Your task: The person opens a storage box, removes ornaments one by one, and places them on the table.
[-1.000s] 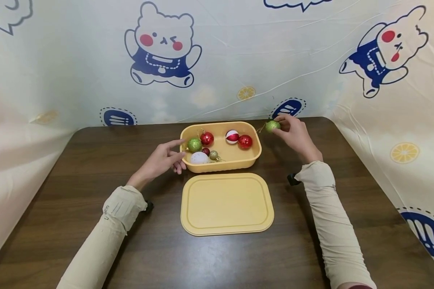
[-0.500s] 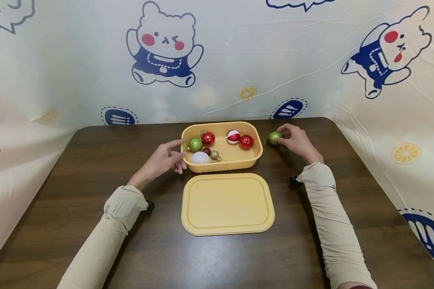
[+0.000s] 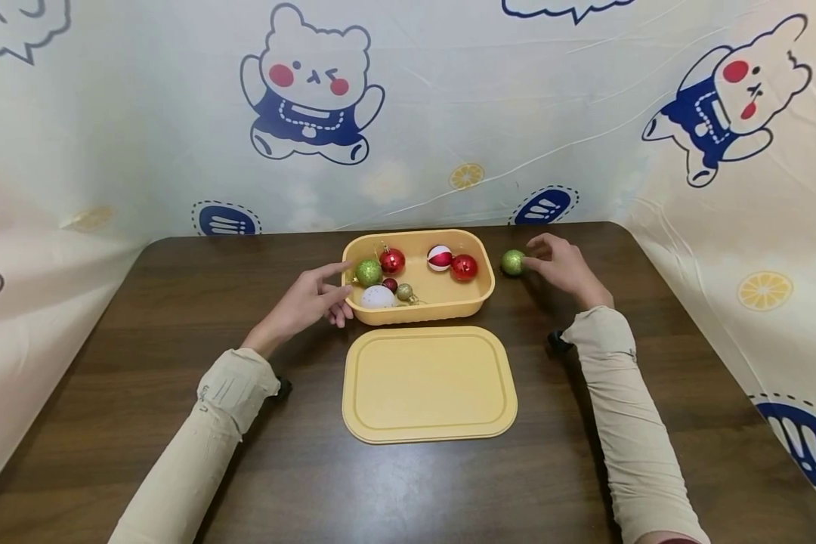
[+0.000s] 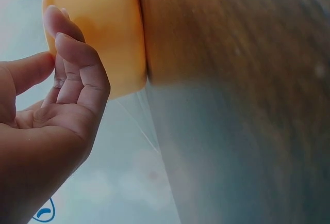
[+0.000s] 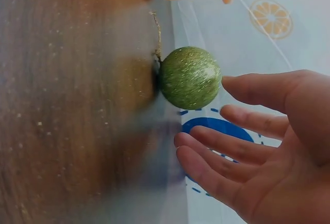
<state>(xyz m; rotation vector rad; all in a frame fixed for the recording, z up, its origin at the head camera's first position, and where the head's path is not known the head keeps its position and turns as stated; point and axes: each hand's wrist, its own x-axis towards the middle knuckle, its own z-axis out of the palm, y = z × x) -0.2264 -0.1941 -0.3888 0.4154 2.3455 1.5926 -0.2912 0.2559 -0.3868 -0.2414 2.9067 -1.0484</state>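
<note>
A glittery green Christmas bauble [image 3: 513, 263] with a gold string [image 5: 157, 35] rests on the table to the right of the yellow box [image 3: 449, 309]. Beside it is my right hand [image 3: 563, 266]; in the right wrist view its fingers are spread and the thumb tip is at the ball's edge, touching or just short of it. My left hand [image 3: 309, 297] holds the box's left end, thumb at the rim and fingers against the outer wall. Inside the box lie another green bauble [image 3: 369, 272], red ones [image 3: 464, 267], a striped one [image 3: 439, 258], a white one [image 3: 378, 297] and small ones.
A flat yellow lid [image 3: 430, 384] lies on the brown table [image 3: 421, 491] in front of the box. Behind the table hangs a pale printed cloth [image 3: 421, 113] with cartoon bears, which also runs down both sides.
My right hand has lowered the green bauble from beside the box's rim onto the table and let go, its fingers drawing back to the right. The left hand stays at the box.
</note>
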